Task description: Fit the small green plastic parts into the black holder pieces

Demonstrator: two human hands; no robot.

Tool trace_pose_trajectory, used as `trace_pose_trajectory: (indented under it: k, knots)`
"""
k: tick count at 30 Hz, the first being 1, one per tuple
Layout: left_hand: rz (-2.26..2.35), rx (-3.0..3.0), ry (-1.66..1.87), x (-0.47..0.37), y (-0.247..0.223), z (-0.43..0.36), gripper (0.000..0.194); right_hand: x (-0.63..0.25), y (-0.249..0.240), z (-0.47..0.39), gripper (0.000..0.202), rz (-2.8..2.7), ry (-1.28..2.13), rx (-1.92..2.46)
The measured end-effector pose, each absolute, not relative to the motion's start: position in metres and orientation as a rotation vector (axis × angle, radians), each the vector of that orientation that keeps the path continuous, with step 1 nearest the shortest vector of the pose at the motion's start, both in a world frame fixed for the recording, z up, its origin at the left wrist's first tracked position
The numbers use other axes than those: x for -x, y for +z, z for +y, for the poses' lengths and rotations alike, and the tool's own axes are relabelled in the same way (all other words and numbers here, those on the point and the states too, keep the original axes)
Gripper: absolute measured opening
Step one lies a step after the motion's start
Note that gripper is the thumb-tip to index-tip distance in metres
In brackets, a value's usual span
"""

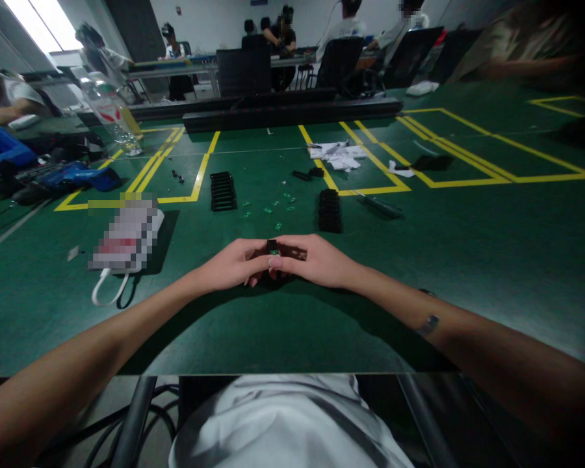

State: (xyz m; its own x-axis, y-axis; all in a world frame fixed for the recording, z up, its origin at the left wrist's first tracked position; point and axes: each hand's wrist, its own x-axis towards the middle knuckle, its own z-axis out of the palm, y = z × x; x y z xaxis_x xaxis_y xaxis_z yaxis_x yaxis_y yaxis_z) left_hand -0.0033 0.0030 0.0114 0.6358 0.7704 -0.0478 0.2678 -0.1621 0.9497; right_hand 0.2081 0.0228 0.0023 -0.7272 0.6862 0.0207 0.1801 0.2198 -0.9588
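Note:
My left hand (236,263) and my right hand (316,260) meet near the table's front edge, fingers closed around one small black part (272,244). A bit of green circuit board shows in this part, just above my thumbs. Most of the fingertips are hidden behind the thumbs. Beyond my hands, several loose small green circuit boards (268,210) lie scattered on the green table (283,338). A row of black slotted pieces (223,191) sits to their left, and a second black row (329,211) stands to their right.
At left lie a pale power-bank-like box (127,237) with a white cable (96,289), a clear bottle (112,114) and blue tools (73,177). A dark slim tool (383,207) and crumpled white paper (338,155) are at right. Long black bars (292,114) cross behind. People sit farther off.

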Motion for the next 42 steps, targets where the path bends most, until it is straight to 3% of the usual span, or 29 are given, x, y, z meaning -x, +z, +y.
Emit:
trace_pose_trajectory:
  k: [42]
  knots:
    - [0.861,-1.725,0.551,0.0037,0.0121,0.0028,0.034,-0.2085,0.004,0.0225,0.032,-2.071,1.497,0.795]
